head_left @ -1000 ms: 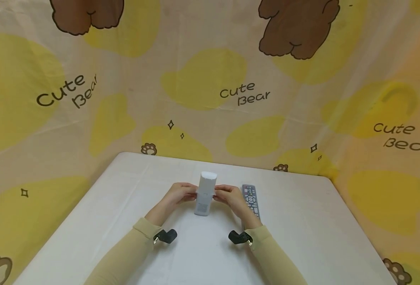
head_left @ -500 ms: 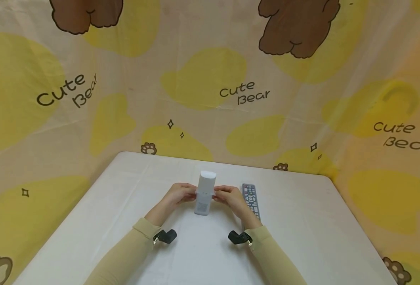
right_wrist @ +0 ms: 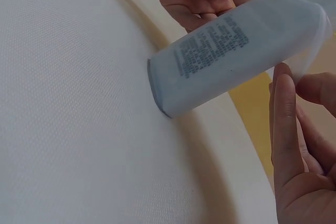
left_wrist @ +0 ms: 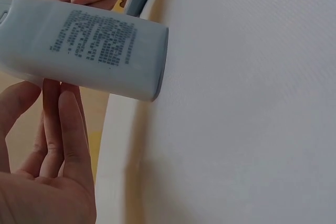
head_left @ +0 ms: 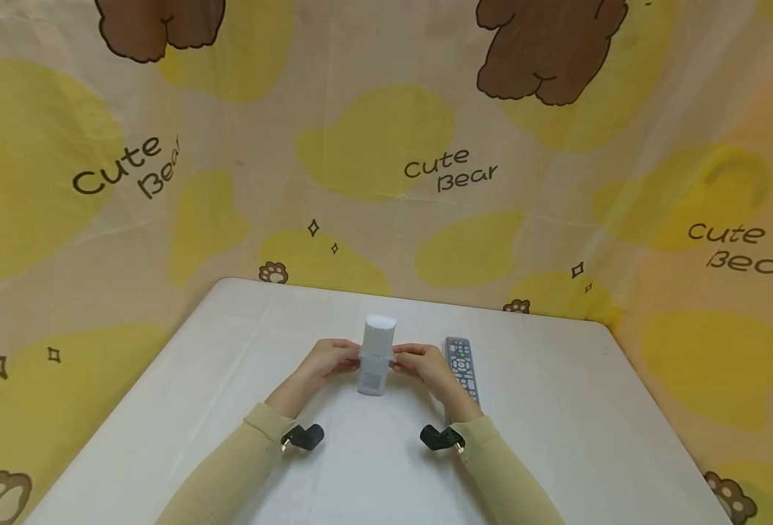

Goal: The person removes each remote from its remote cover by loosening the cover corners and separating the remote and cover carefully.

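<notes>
1. A white remote stands raised on end, tilted, between the two hands over the middle of the table. Its lower part sits inside a clear cover; its upper part is out in the open. The button side faces away and is hidden.
2. Through the cover, small print shows on the back of the remote, too blurred to read. Whether the lower end touches the table is hard to tell.
3. The left hand pinches the cover's rim on the left between thumb and fingertips. Its other fingers lie close together; the exact spot of the grip is partly hidden under the cover in the left wrist view.
4. The right hand pinches the rim on the right, thumb against forefinger, pulling a corner of it outward. Its other fingers are partly hidden.
5. A grey remote lies to the right, buttons up, its near end hidden by the right forearm.
6. Each tan shirt sleeve is cut off at the near edge; a black device juts from each cuff.
7. The white table meets a patterned cloth on the far side, whose brown bears are cut off at the top.
</notes>
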`<state>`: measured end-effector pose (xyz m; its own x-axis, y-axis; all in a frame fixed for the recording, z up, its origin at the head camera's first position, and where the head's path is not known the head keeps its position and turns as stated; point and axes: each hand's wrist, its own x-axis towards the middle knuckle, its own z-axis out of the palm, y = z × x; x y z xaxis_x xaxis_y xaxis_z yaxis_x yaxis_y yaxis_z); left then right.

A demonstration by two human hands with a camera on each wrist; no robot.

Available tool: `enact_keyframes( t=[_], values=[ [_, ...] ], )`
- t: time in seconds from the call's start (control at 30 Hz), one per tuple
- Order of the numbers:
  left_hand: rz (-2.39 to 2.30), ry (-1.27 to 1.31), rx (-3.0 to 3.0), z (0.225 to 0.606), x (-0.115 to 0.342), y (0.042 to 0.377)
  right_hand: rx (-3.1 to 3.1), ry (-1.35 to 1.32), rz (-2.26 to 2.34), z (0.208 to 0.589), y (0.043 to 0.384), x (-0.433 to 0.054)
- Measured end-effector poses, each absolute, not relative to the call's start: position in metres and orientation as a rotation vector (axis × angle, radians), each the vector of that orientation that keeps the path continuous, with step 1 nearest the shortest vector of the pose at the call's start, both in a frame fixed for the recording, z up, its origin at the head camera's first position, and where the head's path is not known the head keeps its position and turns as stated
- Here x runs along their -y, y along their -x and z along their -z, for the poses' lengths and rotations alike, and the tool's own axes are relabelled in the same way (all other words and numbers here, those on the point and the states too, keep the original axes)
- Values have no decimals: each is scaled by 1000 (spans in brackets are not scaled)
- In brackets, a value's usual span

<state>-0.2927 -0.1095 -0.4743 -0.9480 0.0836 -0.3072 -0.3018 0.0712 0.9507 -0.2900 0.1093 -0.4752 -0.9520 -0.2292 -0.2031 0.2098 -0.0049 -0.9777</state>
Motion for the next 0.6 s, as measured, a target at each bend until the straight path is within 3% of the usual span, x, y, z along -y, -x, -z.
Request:
enact_keyframes(
  t=[0.6],
  values=[
    [-1941, 228, -2061, 477, 111, 290, -2049, -51, 1919, 475, 285, -109]
  ],
)
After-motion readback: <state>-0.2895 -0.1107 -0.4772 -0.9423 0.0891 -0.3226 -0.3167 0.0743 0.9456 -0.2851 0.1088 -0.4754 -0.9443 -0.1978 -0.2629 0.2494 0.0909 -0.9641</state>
